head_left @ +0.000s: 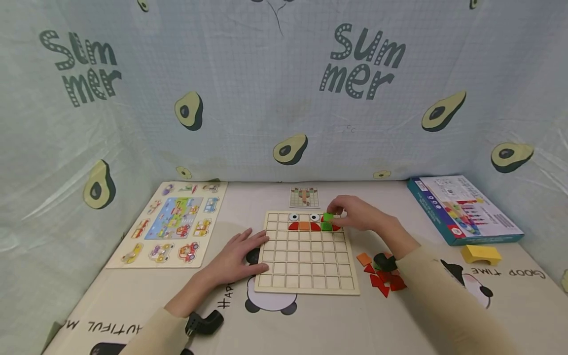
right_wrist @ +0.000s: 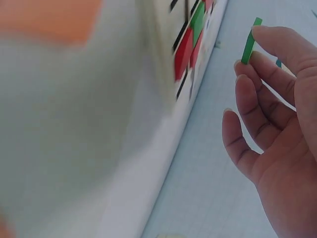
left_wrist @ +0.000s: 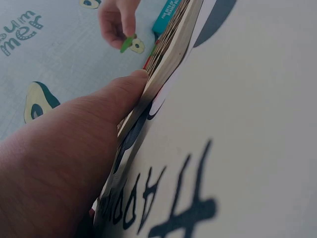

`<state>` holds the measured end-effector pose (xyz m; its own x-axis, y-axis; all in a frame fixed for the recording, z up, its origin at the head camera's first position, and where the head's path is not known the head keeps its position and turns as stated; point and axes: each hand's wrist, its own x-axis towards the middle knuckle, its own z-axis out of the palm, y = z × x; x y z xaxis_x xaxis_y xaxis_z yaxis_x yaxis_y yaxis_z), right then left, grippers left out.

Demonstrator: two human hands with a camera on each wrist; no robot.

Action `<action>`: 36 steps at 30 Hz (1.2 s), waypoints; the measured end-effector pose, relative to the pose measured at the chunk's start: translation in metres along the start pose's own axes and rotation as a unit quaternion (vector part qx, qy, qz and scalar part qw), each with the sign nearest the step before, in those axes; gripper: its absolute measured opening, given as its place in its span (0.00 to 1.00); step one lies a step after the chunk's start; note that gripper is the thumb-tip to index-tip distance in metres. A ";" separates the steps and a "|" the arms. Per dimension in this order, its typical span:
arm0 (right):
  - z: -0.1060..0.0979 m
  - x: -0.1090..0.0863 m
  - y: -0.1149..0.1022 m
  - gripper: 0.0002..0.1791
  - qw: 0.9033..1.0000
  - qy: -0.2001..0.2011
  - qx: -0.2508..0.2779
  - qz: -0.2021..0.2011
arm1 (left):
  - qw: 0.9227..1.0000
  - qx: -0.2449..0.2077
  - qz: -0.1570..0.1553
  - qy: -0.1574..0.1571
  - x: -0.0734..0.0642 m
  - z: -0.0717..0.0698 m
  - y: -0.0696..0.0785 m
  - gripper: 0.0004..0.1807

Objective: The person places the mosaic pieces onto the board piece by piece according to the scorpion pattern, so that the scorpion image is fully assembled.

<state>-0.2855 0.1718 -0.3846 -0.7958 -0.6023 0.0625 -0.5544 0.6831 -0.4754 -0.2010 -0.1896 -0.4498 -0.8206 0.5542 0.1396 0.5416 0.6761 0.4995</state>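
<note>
Right hand [head_left: 355, 213] pinches a green tile [right_wrist: 251, 42] between thumb and fingertips, lifted clear of the gridded board [head_left: 293, 268], over its one o'clock part. At the board's nine o'clock edge, the left hand [head_left: 232, 256] grips nothing: its fingers are apart and fairly straight, thumb and tips on the rim, seemingly to steady it.

The board lies flat on the bench [head_left: 328, 323]. Its farthest rows carry two eye tiles [head_left: 314, 217], red tiles [head_left: 315, 227], an orange tile [head_left: 303, 226] and a second green tile [head_left: 326, 227]. A pattern card [head_left: 304, 198] sits beyond at twelve o'clock; loose tiles [head_left: 385, 277] lie toward four o'clock.

This looks like the placing step, fairly early on. Next calls for squaring the tile to its cell, lowering it flat and releasing without nudging its neighbours.
</note>
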 end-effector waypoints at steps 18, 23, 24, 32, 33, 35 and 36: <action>0.026 0.053 -0.029 0.11 0.998 -0.040 0.014 -0.042 | 1.000 0.001 -0.002 -0.001 0.001 -0.002 -0.001 0.39; 0.031 0.062 -0.032 0.12 0.998 -0.043 0.015 -0.045 | 1.000 0.001 -0.002 0.000 0.000 -0.002 -0.001 0.39; 0.032 0.063 -0.033 0.12 0.998 -0.044 0.016 -0.045 | 1.000 0.001 -0.002 0.000 0.000 -0.002 -0.001 0.39; 0.039 0.071 -0.044 0.10 0.996 -0.058 0.026 -0.058 | 1.000 0.000 0.003 0.001 0.001 -0.002 -0.001 0.39; 0.040 0.072 -0.045 0.10 0.996 -0.060 0.025 -0.058 | 1.000 0.000 0.003 0.000 0.001 -0.001 -0.001 0.39; 0.042 0.073 -0.049 0.10 0.996 -0.064 0.017 -0.055 | 1.000 0.001 0.002 -0.001 0.001 -0.001 -0.001 0.39; 0.043 0.074 -0.050 0.10 0.996 -0.065 0.014 -0.052 | 1.000 0.001 0.002 -0.002 0.001 0.000 -0.001 0.39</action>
<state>-0.3060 0.0753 -0.3939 -0.6954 -0.7186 -0.0006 -0.6232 0.6035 -0.4974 -0.2020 -0.1899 -0.4498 -0.8174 0.5590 0.1391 0.5458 0.6743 0.4974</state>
